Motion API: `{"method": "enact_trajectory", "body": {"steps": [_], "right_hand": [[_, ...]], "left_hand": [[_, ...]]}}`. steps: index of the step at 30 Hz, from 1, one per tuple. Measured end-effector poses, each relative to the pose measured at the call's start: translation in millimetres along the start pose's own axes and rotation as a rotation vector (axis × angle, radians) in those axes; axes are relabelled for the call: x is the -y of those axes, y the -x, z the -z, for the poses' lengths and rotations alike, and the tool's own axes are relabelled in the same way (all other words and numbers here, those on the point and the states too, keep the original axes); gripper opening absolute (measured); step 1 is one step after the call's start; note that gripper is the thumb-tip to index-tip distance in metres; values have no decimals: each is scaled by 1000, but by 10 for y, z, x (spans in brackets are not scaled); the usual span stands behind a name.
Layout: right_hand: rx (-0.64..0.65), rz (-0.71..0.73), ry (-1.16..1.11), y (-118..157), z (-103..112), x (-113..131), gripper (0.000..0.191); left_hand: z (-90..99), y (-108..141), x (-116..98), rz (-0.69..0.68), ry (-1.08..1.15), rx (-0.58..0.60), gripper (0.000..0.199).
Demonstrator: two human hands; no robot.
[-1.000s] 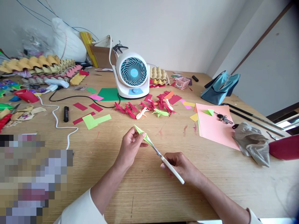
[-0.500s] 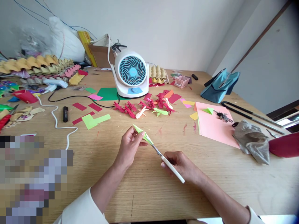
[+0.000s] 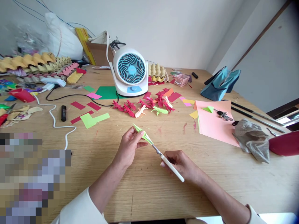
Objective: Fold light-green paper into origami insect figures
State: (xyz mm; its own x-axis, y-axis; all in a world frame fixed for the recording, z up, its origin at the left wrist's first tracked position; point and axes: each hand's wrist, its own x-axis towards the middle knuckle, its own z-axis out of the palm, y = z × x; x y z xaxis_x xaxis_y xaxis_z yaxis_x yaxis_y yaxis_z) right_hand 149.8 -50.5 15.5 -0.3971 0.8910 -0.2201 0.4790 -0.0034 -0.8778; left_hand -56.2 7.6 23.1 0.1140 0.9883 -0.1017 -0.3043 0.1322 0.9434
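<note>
The folded green paper [image 3: 140,133] is on the near side of the fan [image 3: 132,71], held above the table [image 3: 149,193], slim and slanted: its sharp tip points up-left toward the fan side, its long axis running down-right to the scissors [image 3: 172,168]. The left hand [image 3: 128,145] has it pinched between thumb and fingers, closed with no visible gap. The right hand [image 3: 181,164] is curled closed around the white-handled scissors, whose blades point up-left at the paper's lower end, nearly in line with it; how far the blades are parted cannot be told. Just in front of the fan lie red, cream and green folded paper figures [image 3: 142,107]. Left of the fan and nearer is a black marker [image 3: 63,113], upright in view, its pale lettering too small to read; the mark on the fan's hub is likewise unreadable. Right of the fan, keys [image 3: 224,116] rest on a pink sheet [image 3: 213,130].
</note>
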Motion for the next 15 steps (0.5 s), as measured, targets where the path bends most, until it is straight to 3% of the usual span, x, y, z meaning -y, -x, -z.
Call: {"method": "enact_trajectory", "body": {"steps": [15], "right_hand": [[-17, -5, 16, 15, 2, 27, 39]], "left_hand": [[-3, 10, -13, -18, -29, -8, 31]]}}
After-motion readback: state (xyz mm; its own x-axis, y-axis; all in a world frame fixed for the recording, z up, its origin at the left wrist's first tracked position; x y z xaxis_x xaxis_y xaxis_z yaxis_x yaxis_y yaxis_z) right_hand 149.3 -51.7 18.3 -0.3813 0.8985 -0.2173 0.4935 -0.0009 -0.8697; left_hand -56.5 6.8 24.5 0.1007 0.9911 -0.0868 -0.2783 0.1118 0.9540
